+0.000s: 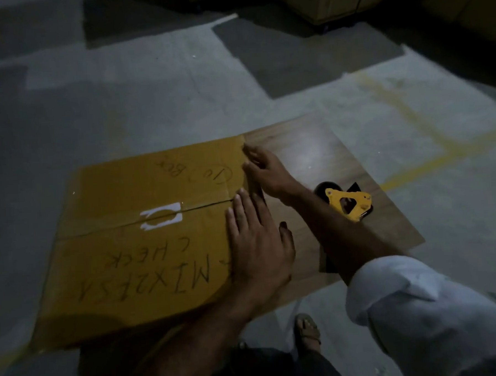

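Lying on the grey floor (122, 108) is a brown wooden board (326, 160). A yellow tape gun (349, 204) sits on it, to the right of the hands. The person's right arm, in a rolled-up white sleeve (419, 308), reaches across in front of the tape gun and hides part of it. A yellow line (409, 116) is painted on the floor past the board. Big boxes (332, 2) stand far back in the dark. One foot (307, 328) in a sandal shows at the bottom.

The cardboard (143, 236) is a big flat yellow-brown sheet on the floor. Its right edge lies on the wooden board. A line runs across its middle with a white mark on it. Black hand-written letters, with the word "CHECK", look upside down from this side.

The left hand (258, 244) lies flat on the cardboard near its right edge, with straight fingers (239, 214) pressing down. The right hand (264, 169) is at the same edge, further away. Its fingers (249, 151) are bent there, but I cannot tell if they grab anything.
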